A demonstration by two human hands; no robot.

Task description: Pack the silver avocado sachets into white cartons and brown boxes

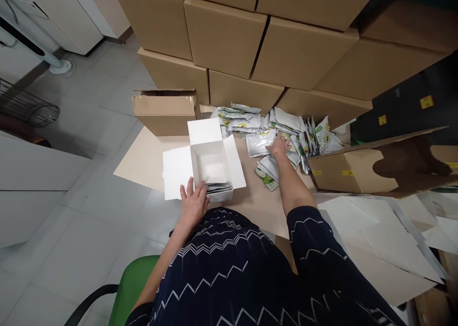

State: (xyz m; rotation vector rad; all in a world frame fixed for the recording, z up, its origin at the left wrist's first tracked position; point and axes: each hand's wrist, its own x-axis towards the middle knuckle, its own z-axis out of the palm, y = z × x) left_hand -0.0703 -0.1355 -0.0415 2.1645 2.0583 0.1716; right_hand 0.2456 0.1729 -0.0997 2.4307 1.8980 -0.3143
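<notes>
A white carton stands on the table with its flaps folded out. Several flat packets are stacked upright inside, along its near wall. My left hand rests at the carton's near left corner, fingers spread over the left flap and the rim. To the right, my right hand reaches onto a heap of white and green foil packets. Its fingers are apart and touch the packets beside a plain silvery-white packet. Part of what lies under that palm is hidden.
Stacked brown cardboard boxes wall off the back of the table. An open brown box stands behind the carton. At right are a cut-out cardboard box and flat white cartons. A green chair is below left.
</notes>
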